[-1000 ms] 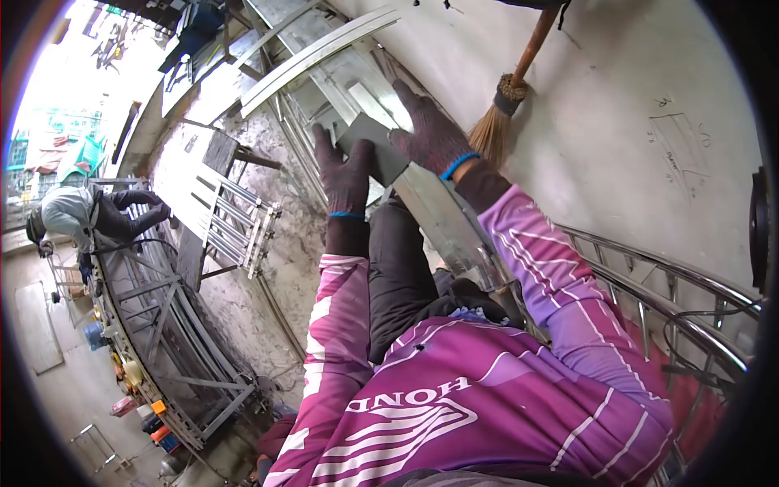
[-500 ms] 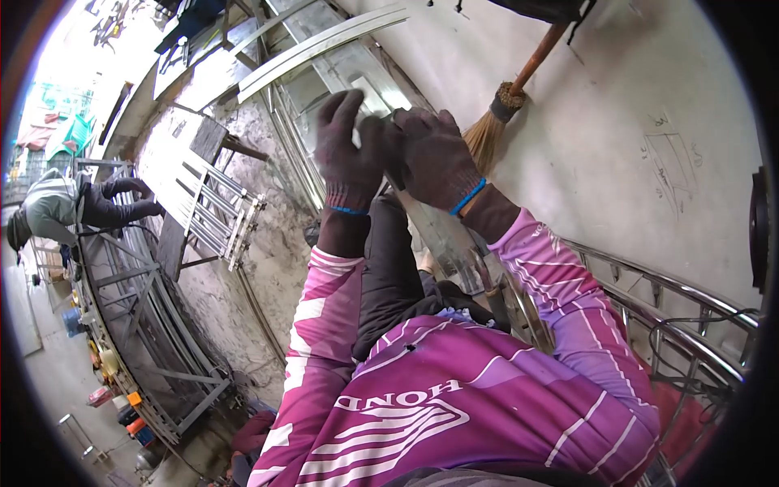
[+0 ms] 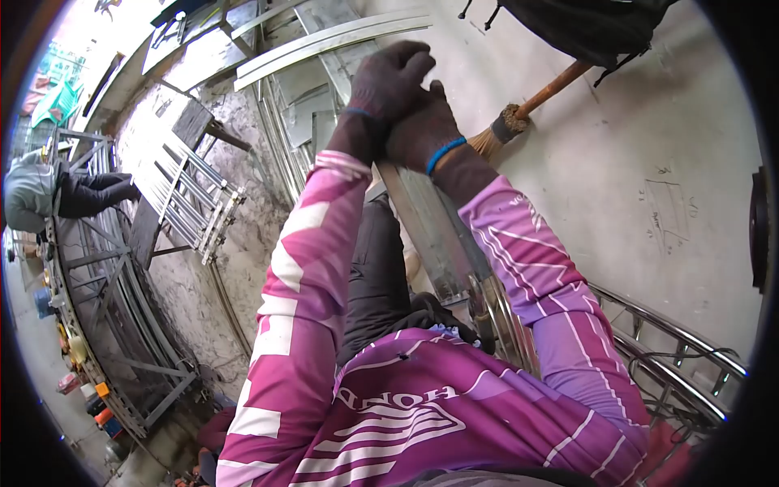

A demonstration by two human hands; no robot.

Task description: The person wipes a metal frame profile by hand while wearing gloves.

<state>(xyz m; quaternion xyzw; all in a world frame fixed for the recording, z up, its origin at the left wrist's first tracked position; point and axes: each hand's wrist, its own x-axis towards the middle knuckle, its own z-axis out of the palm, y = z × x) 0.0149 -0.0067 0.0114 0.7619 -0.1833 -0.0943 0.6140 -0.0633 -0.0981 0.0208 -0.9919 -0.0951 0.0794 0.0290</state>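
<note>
Both my hands wear dark brown knit gloves and are raised together in front of me. My left hand (image 3: 391, 79) has its fingers curled and overlaps my right hand (image 3: 423, 130), whose thumb side points up. Blue trim rings the right glove's cuff (image 3: 446, 152). I cannot tell what, if anything, is between the closed fingers, as the palms are hidden. Just below the hands, a long flat metal panel (image 3: 430, 235) with a brownish edge slopes down towards my legs. My dark trousers (image 3: 377, 260) show beside it.
A straw broom (image 3: 503, 130) and a black bag (image 3: 584, 28) are against the pale wall. Metal strips (image 3: 333, 49) lie beyond my hands. Leftward are a rack of metal tubes (image 3: 191, 195), a steel frame (image 3: 105, 260) and a bending person (image 3: 36, 191). Chrome rails (image 3: 673, 341) stand right.
Both hands have moved up and away from me. The left hand has shifted right and now overlaps the right hand. The view has turned slightly, showing more of the black bag.
</note>
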